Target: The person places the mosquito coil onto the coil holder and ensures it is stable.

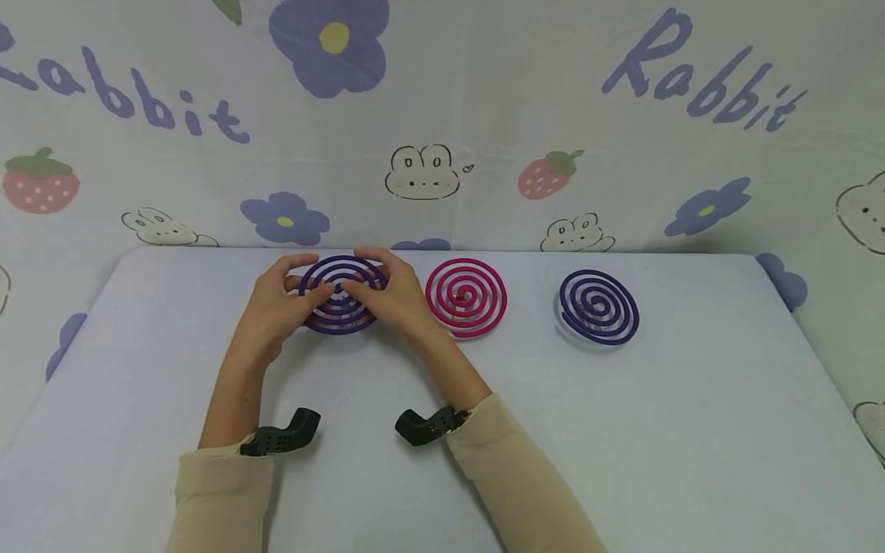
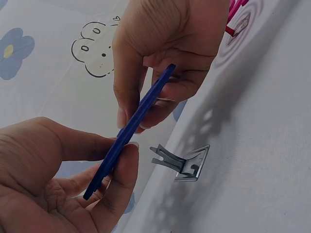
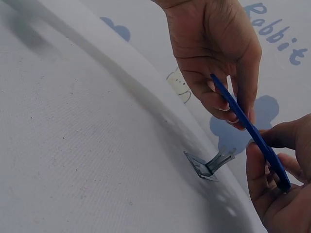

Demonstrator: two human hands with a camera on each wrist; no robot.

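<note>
Both hands hold a dark blue mosquito coil point(image 1: 339, 332) at the left of the table's far side. My left hand point(image 1: 276, 303) pinches its left part, thumb on the near face and fingers behind. From the opposite side, my right hand point(image 1: 397, 296) pinches it the same way, the thumbs close together near the centre. Both wrist views show the coil edge-on, tilted and raised over the table. Below it, a small metal coil stand point(image 2: 193, 167) stands on the white surface with its prongs pointing up. In the head view the stand is hidden.
A pink mosquito coil point(image 1: 470, 290) sits just right of my right hand, with part of a metal stand under it in the left wrist view. Farther right, another dark blue coil point(image 1: 598, 302) rests tilted above its shadow. A printed cloth point(image 1: 484, 100) hangs behind the white table point(image 1: 691, 430).
</note>
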